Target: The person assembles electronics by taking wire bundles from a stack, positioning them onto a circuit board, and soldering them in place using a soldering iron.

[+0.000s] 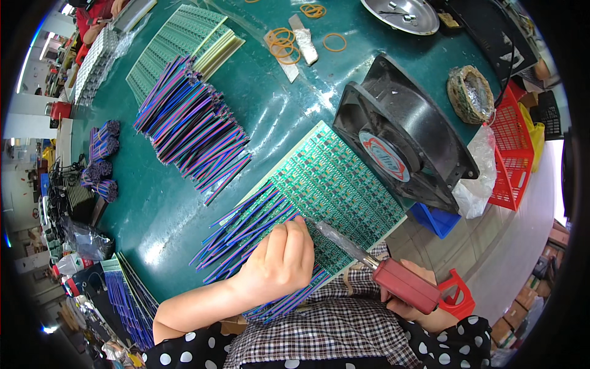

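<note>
A green panel of small circuit boards (344, 178) lies slanted before me. Multicoloured wires (246, 227) fan out from its left edge. My left hand (283, 255) is closed in a pinch at that edge, its fingertips around a wire that the fingers mostly hide. In my right hand (409, 301), partly covered by the tool, is a red-handled soldering gun (405, 286). Its greyish barrel (344, 243) points up and left over the panel, with the tip close to my left fingertips.
A black fan (399, 135) stands against the panel's right side. Beyond the panel lie a heap of cut wires (190, 129), stacked panels (178, 49), rubber bands (283, 46) and a metal dish (402, 15). A red crate (513, 154) is at the right.
</note>
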Tool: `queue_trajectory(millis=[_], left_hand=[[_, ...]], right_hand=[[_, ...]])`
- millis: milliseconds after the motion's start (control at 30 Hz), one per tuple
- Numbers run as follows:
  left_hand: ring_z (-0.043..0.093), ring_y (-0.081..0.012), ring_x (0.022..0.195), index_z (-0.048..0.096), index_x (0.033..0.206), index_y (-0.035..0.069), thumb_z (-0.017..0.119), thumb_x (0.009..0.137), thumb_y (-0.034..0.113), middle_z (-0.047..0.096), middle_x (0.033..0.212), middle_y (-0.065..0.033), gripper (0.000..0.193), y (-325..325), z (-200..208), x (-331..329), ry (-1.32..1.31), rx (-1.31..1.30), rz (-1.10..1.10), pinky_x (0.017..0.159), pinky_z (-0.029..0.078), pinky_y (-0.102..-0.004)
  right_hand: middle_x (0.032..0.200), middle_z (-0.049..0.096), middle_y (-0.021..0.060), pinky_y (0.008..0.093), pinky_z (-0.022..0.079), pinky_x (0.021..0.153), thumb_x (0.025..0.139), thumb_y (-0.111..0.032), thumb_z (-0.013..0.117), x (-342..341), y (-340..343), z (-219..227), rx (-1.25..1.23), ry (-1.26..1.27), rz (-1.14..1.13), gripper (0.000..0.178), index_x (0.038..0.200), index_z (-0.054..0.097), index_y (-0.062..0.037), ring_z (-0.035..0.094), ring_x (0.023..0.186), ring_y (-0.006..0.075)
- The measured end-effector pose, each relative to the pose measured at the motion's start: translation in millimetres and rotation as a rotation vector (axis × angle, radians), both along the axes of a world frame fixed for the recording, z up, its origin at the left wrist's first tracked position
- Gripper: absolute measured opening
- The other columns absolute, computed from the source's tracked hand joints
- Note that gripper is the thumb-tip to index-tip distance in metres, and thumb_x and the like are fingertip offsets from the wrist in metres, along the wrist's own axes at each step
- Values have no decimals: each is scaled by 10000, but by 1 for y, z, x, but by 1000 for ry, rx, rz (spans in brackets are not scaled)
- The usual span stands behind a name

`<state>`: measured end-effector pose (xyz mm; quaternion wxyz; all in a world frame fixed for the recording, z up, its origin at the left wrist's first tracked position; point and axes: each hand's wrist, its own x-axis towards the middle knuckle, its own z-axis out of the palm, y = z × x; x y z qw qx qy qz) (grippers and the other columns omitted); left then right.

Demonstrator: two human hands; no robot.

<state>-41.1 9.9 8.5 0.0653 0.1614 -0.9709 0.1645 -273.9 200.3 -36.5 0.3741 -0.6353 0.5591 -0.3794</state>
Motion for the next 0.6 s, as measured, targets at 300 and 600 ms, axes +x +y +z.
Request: queue_trajectory(millis=[300, 600], left_hand=[[567, -155, 653, 657, 788, -65, 692, 732, -17, 579, 722, -78, 81, -1, 1, -2, 9, -16, -37, 553, 464, -202], [566, -152, 650, 649, 769, -64, 690, 747, -29, 575, 719, -78, 58, -1, 0, -2, 18, -9, -23, 525, 459, -196]], right_hand=[[960, 693, 145, 306, 567, 682, 703, -342, 834, 2, -4, 1, -26, -79, -45, 732, 1219, 536, 85, 711, 771, 247], [956, 694, 138, 304, 568, 667, 701, -336, 836, 2, 13, 3, 158, -132, -84, 731, 1216, 537, 87, 712, 764, 252]])
